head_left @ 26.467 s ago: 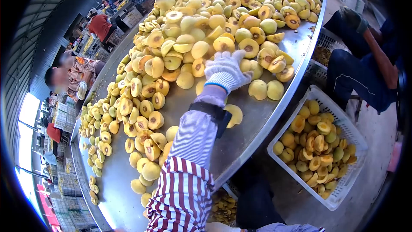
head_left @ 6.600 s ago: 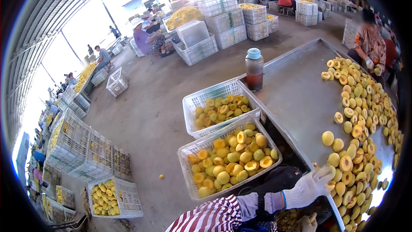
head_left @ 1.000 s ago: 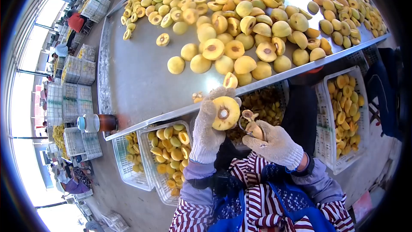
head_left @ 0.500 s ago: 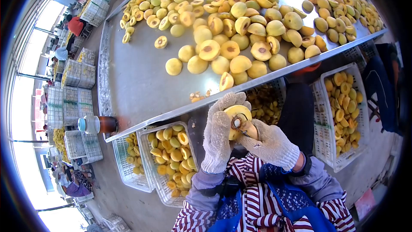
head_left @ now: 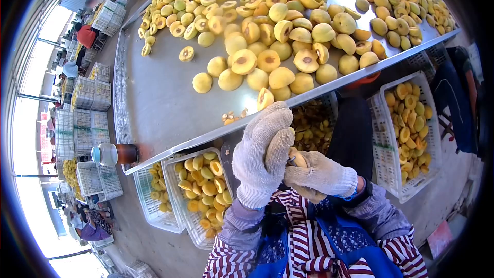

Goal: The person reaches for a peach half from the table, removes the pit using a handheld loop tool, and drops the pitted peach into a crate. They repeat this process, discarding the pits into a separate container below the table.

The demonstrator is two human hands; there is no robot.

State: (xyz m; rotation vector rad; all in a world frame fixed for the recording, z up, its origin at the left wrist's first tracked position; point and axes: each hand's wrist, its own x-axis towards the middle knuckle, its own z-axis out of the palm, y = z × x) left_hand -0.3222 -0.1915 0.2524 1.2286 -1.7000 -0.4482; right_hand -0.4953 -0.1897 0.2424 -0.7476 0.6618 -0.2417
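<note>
My left hand point(head_left: 265, 152), in a pale knitted glove, is closed around a fruit half that its fingers almost wholly hide. Beside it my right hand point(head_left: 321, 175), gloved too, grips a small tool point(head_left: 297, 159) with a wooden-looking handle, its working end hidden between the hands. Both hands are just off the near edge of the metal table point(head_left: 170, 118). Halved yellow fruits point(head_left: 243, 62) lie in a pile on the table, and small pits point(head_left: 231, 118) sit near its edge.
Crates of fruit halves stand below the table, at left point(head_left: 198, 226) and at right point(head_left: 406, 190). A jar of dark liquid point(head_left: 126, 153) is by the table's left corner. Stacked crates point(head_left: 92, 92) and people are farther left. Someone's dark-clothed leg point(head_left: 455, 103) shows at right.
My left hand has turned and closed over the fruit half, which was showing its cut face before. My right hand has moved slightly lower, still with the tool. The view has shifted a little.
</note>
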